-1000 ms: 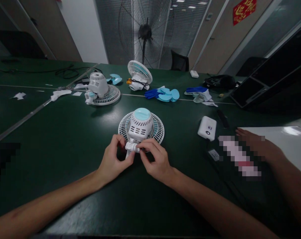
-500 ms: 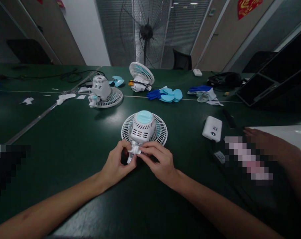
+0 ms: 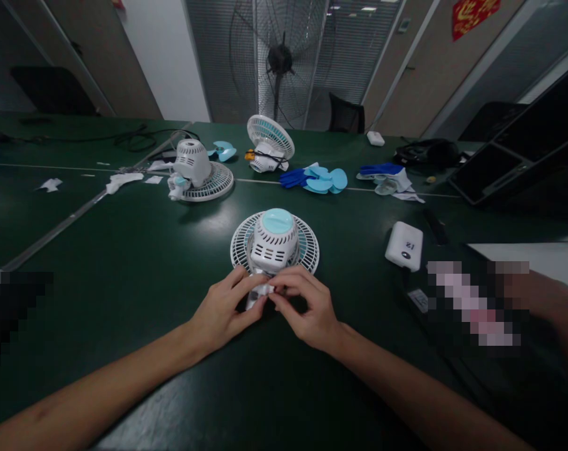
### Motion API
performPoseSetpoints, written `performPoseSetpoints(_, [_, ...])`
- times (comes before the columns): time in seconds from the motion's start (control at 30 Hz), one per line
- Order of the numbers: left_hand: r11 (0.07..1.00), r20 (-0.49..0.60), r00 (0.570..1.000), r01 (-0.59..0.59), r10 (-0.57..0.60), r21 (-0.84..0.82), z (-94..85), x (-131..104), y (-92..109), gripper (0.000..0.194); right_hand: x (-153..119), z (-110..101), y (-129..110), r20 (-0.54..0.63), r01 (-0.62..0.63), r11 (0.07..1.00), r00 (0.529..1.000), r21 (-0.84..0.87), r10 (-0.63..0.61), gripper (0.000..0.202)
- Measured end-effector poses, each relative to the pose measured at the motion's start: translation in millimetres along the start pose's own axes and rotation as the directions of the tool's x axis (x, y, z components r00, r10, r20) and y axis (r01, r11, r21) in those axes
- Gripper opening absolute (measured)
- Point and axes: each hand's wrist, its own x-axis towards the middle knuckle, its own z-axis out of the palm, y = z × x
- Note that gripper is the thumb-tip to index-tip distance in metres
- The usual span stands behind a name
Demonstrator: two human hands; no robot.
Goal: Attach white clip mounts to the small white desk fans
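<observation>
A small white fan (image 3: 270, 255) with a turquoise rear cap lies grille-down on the green table in front of me. At its near side is a white plastic neck piece (image 3: 260, 290), partly covered by my fingers. My left hand (image 3: 225, 308) is closed around the left of this piece, thumb below and fingers above. From the right, the thumb and fingertips of my right hand (image 3: 309, 307) pinch the piece's right end. Whatever small part lies between those fingertips is hidden.
Behind stand two more fan heads (image 3: 192, 164) (image 3: 268, 144). Turquoise fan blades (image 3: 328, 180), blue-and-white gloves (image 3: 386, 178) and a white power bank (image 3: 404, 246) lie about. Another person's hand (image 3: 540, 294) is at right. A large black fan (image 3: 280, 59) stands beyond the table.
My left fingers have shifted over the top of the neck piece, and my right fingertips have moved slightly right to its end. The other person's hand at right has moved. The view shifted slightly.
</observation>
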Motion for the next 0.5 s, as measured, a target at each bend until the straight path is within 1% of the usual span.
performPoseSetpoints(0.07, [1.0,0.008,1.0,0.007,-0.007,-0.006,0.5,-0.2,0.0,0.031,0.9,-3.7,-0.6,0.043,0.093,0.994,0.995,-0.052,-0.091,0.033])
performPoseSetpoints(0.13, [1.0,0.021,1.0,0.017,-0.016,-0.018,0.9,-0.2,-0.3,0.031,1.9,-5.9,0.0,0.059,0.181,0.978,0.983,-0.102,-0.176,0.038])
performPoseSetpoints(0.17, [0.999,0.024,1.0,0.018,-0.018,-0.027,1.1,-0.2,-0.6,0.031,2.3,-6.3,0.6,0.058,0.204,0.972,0.978,-0.116,-0.198,0.039])
performPoseSetpoints(0.33, [0.999,0.023,1.0,0.007,-0.005,-0.053,1.3,-0.1,-2.5,0.035,1.8,-3.9,3.7,0.008,0.199,0.971,0.98,-0.13,-0.2,0.038])
performPoseSetpoints(0.5, [0.999,0.036,0.999,-0.011,0.012,-0.034,1.2,-1.0,-4.9,0.039,-0.9,-1.1,4.3,-0.02,0.177,0.976,0.983,-0.13,-0.181,0.032])
